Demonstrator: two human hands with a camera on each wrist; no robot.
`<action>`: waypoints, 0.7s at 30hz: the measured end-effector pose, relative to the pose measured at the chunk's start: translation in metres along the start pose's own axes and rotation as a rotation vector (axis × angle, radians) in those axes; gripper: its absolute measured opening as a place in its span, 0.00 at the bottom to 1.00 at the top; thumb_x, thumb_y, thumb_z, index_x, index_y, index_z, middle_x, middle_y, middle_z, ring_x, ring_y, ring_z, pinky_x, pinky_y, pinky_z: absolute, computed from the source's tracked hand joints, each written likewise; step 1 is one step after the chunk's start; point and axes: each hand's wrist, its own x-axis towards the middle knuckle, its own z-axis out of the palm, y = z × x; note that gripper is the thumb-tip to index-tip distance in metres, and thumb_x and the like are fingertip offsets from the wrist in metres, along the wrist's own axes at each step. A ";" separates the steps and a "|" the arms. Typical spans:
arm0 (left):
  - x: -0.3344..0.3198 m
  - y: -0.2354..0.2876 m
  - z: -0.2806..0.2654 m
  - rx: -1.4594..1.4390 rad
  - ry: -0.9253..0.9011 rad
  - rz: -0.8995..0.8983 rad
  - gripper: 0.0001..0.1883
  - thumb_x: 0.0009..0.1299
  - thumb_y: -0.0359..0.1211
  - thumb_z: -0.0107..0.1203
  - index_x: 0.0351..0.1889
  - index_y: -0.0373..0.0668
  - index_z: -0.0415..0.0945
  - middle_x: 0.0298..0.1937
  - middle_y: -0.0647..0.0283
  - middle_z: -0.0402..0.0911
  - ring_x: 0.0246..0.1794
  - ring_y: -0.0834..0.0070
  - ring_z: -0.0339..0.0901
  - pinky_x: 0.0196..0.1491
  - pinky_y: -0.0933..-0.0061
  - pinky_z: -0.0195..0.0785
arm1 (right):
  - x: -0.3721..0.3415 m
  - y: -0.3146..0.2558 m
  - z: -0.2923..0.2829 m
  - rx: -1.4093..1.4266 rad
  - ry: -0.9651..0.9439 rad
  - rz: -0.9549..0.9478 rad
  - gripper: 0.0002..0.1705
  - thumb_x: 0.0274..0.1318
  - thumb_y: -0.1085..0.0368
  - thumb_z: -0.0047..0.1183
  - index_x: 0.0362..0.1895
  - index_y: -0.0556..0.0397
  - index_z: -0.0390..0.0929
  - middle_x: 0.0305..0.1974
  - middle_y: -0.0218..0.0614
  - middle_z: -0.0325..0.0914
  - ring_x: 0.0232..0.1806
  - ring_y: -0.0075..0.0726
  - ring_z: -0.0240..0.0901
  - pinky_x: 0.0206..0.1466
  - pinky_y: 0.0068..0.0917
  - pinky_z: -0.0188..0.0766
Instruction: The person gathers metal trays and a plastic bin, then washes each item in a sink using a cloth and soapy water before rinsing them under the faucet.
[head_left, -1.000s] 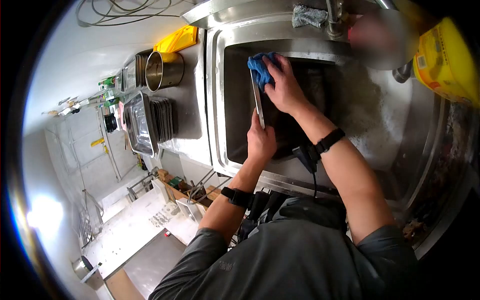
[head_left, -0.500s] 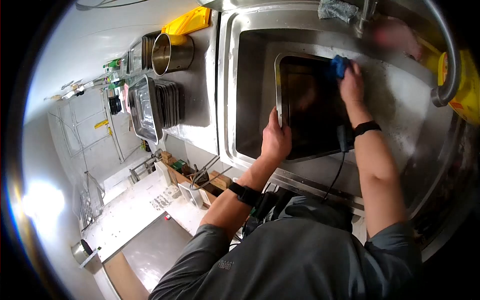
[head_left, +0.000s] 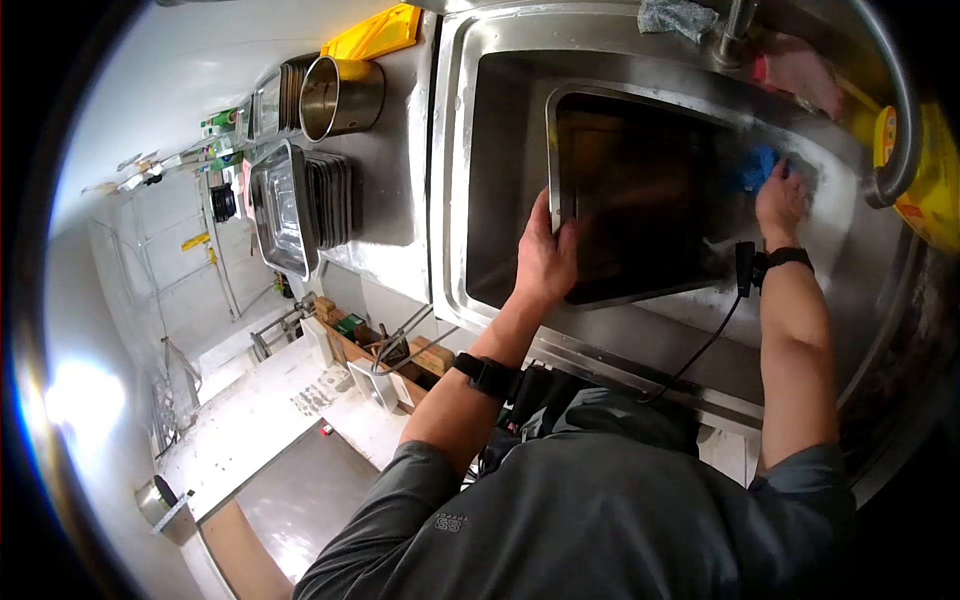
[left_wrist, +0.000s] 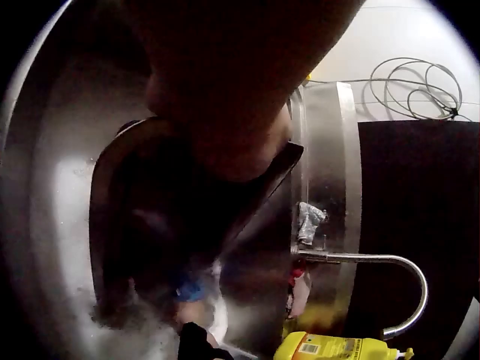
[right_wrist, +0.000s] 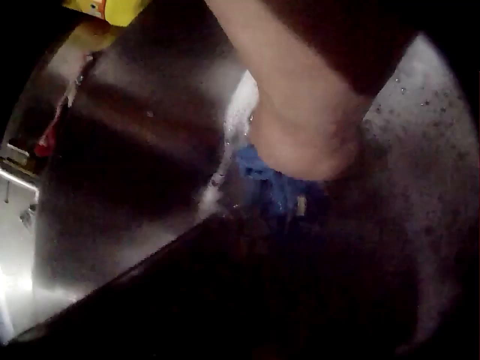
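A dark rectangular baking tray (head_left: 640, 200) lies inside the metal sink (head_left: 505, 180), its right end down in soapy water. My left hand (head_left: 548, 255) grips the tray's left rim, thumb over the edge. At the far right end, my right hand (head_left: 782, 205) holds a blue cloth (head_left: 757, 170) against the tray near the waterline. Close up in the right wrist view, the cloth (right_wrist: 277, 187) bunches under the fingers, which are mostly hidden behind the back of the hand. From the left wrist, the tray (left_wrist: 165, 202) appears dark, with the cloth small beyond it.
Left of the sink, a counter (head_left: 395, 205) bears a metal pot (head_left: 342, 98), stacked trays (head_left: 335, 205) and a yellow plastic piece (head_left: 375, 35). Behind the sink are a grey rag (head_left: 675, 18) and a curved faucet (head_left: 905, 110). A yellow bottle (head_left: 925, 210) stands at the right.
The tray has turned from edge-on to lying open face up, then shifted slightly up in view. My right hand with the cloth has moved from its upper left edge to its right end.
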 end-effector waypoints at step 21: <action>0.039 -0.015 -0.010 0.097 -0.161 0.073 0.26 0.73 0.36 0.48 0.67 0.38 0.57 0.52 0.43 0.76 0.56 0.54 0.73 0.56 0.66 0.64 | -0.082 -0.203 -0.063 1.203 0.386 -0.797 0.18 0.48 0.73 0.48 0.46 0.58 0.75 0.44 0.50 0.76 0.49 0.58 0.69 0.56 0.43 0.66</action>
